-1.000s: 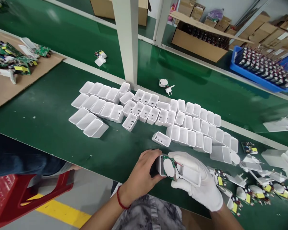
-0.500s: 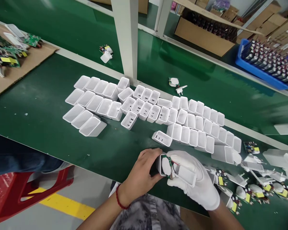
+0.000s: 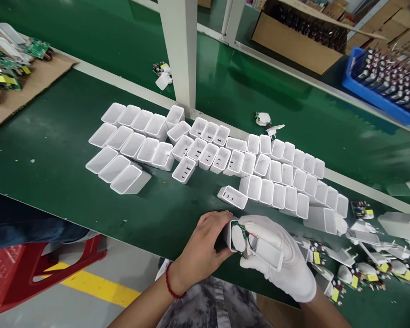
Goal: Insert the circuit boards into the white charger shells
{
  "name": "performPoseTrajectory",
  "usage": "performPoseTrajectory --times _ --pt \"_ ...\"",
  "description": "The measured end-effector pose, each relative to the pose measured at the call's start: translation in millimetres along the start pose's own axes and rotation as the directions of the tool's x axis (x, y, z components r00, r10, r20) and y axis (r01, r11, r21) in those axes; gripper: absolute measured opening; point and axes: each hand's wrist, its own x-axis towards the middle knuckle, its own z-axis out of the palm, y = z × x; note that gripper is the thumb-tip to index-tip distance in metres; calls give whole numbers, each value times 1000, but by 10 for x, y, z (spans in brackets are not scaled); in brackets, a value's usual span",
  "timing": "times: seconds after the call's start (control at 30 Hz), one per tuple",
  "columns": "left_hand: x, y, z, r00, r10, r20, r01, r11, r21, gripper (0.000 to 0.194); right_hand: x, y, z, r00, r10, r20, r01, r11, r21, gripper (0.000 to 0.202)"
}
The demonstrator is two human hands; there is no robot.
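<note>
My bare left hand (image 3: 205,241), with a red cord at the wrist, wraps round a white plastic case (image 3: 228,233) near the table's front edge. At the mouth of the case sits a green circuit board (image 3: 239,238) with a round white part on it. My right hand (image 3: 276,255), in a white glove, grips the board's outer end together with a white end cap (image 3: 269,256) joined to it by thin wires. How deep the board goes into the case is hidden. Just beyond my hands lies a slotted white case (image 3: 233,197) on its side.
Rows of open white cases (image 3: 208,155) stand across the green table (image 3: 54,182). Several board assemblies (image 3: 365,271) lie at the right. Cardboard with boards (image 3: 51,75) is at the left, a blue bin (image 3: 379,102) at the back right, a red stool (image 3: 48,273) at the lower left.
The camera view has shifted slightly. Both hands keep the same grip on the case and the board, with hardly any visible movement between them.
</note>
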Motion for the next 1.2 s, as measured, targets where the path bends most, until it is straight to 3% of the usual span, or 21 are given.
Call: performPoseTrajectory --times 0.53,1.0,1.2 --pt "4 5 -1 1000 -9 3 9 1000 -4 65 -40 -28 -39 998 -52 26 56 985 -163 56" --pt "-9 5 -9 1000 4 -12 -4 1000 11 63 -106 -3 -63 994 52 95 -35 984 -172 63" --pt "-4 8 -10 1000 1 -4 -1 1000 10 64 -86 -15 -64 996 -18 88 34 981 -193 63"
